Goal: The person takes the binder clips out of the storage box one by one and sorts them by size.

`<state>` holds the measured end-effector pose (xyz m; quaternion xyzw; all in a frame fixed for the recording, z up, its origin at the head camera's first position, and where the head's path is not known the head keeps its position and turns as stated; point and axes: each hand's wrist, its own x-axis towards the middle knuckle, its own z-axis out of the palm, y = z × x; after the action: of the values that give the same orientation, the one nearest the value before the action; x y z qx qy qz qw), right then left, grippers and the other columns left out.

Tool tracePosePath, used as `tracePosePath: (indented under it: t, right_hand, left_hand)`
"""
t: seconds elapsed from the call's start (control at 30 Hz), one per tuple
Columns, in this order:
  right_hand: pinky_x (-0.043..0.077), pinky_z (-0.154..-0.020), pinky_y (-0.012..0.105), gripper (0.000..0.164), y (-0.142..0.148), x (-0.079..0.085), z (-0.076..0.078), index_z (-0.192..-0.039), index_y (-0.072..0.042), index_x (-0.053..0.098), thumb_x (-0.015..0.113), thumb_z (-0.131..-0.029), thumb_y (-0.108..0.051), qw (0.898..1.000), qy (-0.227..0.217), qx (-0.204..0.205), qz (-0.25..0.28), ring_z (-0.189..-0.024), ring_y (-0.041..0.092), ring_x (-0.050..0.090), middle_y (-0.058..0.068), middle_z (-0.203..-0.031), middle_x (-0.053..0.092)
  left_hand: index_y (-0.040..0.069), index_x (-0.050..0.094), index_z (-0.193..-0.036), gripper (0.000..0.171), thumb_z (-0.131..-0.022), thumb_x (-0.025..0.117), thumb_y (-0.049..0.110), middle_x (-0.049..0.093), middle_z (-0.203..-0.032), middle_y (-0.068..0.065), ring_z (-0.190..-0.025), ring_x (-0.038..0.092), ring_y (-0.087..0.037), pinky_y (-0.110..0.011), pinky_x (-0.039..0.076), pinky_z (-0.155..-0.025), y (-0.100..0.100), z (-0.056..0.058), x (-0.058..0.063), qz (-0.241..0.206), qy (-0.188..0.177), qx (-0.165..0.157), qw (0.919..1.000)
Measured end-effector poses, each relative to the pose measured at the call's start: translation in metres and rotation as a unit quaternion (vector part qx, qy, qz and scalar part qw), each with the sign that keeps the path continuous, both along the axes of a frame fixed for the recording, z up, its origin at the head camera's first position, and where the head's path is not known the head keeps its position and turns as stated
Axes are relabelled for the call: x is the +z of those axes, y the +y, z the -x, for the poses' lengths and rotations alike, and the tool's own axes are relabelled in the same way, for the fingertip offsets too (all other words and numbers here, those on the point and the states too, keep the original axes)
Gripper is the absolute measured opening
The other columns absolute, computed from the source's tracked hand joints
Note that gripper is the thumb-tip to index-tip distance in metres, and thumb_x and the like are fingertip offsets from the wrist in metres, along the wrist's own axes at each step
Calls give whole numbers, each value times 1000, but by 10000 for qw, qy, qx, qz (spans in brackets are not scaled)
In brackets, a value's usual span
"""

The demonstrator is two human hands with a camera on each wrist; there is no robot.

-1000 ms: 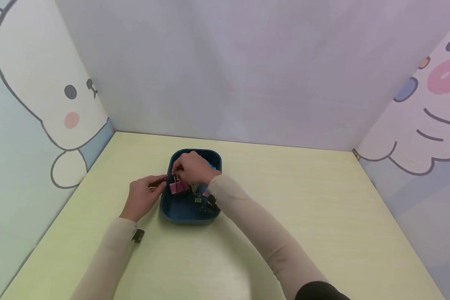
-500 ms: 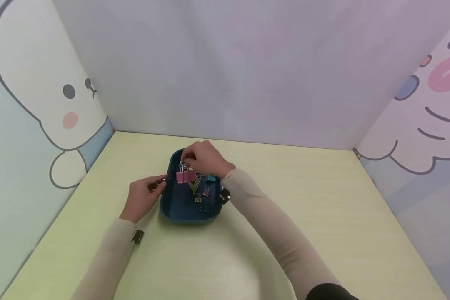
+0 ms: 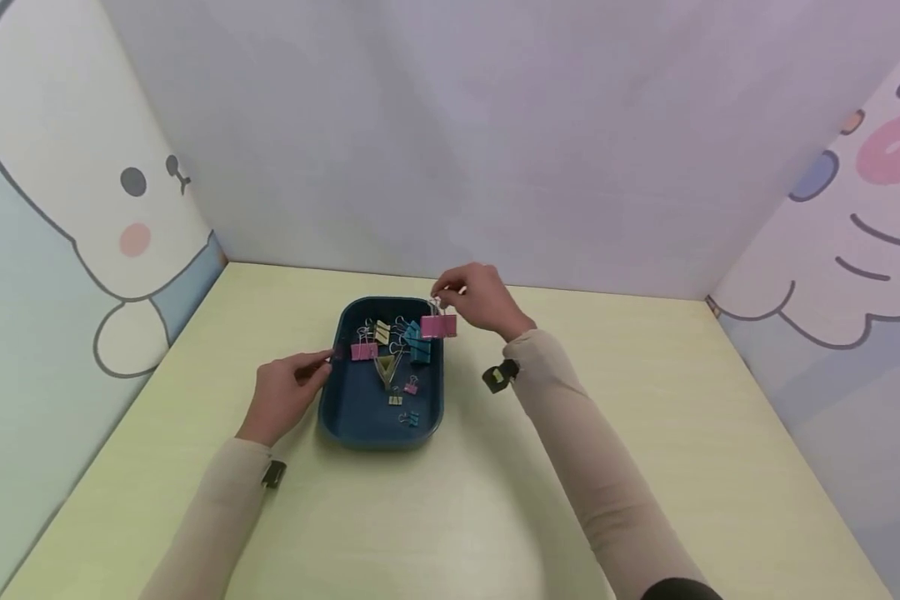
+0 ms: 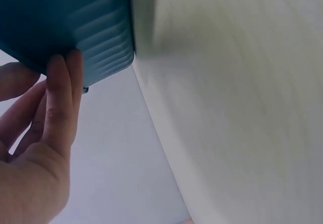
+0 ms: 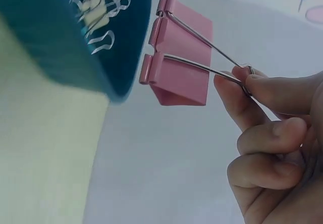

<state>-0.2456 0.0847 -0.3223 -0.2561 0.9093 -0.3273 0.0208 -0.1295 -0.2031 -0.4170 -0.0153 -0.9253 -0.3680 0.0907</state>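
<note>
My right hand [image 3: 483,300] pinches the wire handle of a large pink binder clip [image 3: 438,326] between thumb and forefinger. The clip hangs at the right rim of a dark blue plastic bin [image 3: 352,425]; in the right wrist view the clip [image 5: 184,52] is clear of the bin's wall, its other fingers curled beneath. My left hand [image 3: 285,396] holds the bin's left rim, with fingers [image 4: 59,93] against the ribbed outer wall and the thumb at the edge. Inside lie another pink binder clip [image 3: 363,352], blue clips [image 3: 418,343], a yellow clip [image 3: 386,371] and several small ones.
The bin stands on a pale yellow table [image 3: 607,450], toward its back left. A grey-white wall [image 3: 450,150] rises behind, with cartoon-printed side panels [image 3: 135,242] left and right. Wrist cameras [image 3: 501,377] sit on both sleeves.
My right hand has lifted the pink binder clip out of the bin's left part and carried it right, to the right rim. The left hand stays at the left rim.
</note>
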Motion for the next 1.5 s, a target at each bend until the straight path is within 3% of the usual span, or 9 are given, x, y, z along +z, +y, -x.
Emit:
tracePosePath:
  t: [0.3,0.47,0.83,1.1,1.27,1.5]
  right_hand:
    - [50,-54,26,18,40,-24,5,-103,-9,77,60,-100,-14,9960,-541,-611,361,-78,27,67,10,-93,76]
    - [50,-53,25,19,53,-41,6,-104,-7,77,59,-100,-13,9932,-751,-825,342,-78,30,65,12,-93,75]
    - [51,-56,23,18,60,-81,10,-105,-9,77,60,-98,-11,9851,-1339,-1063,183,-73,16,59,12,-95,74]
    - [49,-55,23,20,61,-85,10,-111,-7,76,60,-99,-12,9841,-1369,-1098,263,-63,15,56,13,-98,73]
    - [49,-52,23,25,60,-80,8,-119,-6,72,61,-99,-15,9838,-1341,-1133,360,-51,12,53,17,-105,73]
    - [55,-56,28,20,47,-62,7,-114,-10,73,60,-100,-17,9905,-767,-1018,525,-64,21,60,12,-110,74]
  left_hand:
    - [4,68,-129,32,-99,63,15,74,-112,-23,-94,75,-34,-48,61,-84,0,0,-1,-12,11,-69,10000]
    - [5,68,-130,32,-99,63,14,74,-113,-23,-96,75,-34,-48,61,-85,1,0,-3,-30,20,-40,10000]
    - [4,68,-129,32,-99,64,14,74,-114,-23,-97,75,-34,-47,61,-84,-1,-2,-2,-82,43,-49,9999]
    - [5,68,-130,33,-100,62,16,75,-113,-22,-101,74,-37,-47,62,-82,0,-3,3,-26,-114,-6,9999]
    - [6,68,-130,33,-99,62,17,76,-111,-21,-99,74,-36,-37,61,-75,0,-4,4,-4,-182,51,9998]
    - [8,68,-131,33,-100,63,17,75,-113,-21,-101,74,-36,-23,56,-72,-1,-2,3,-63,-200,49,9998]
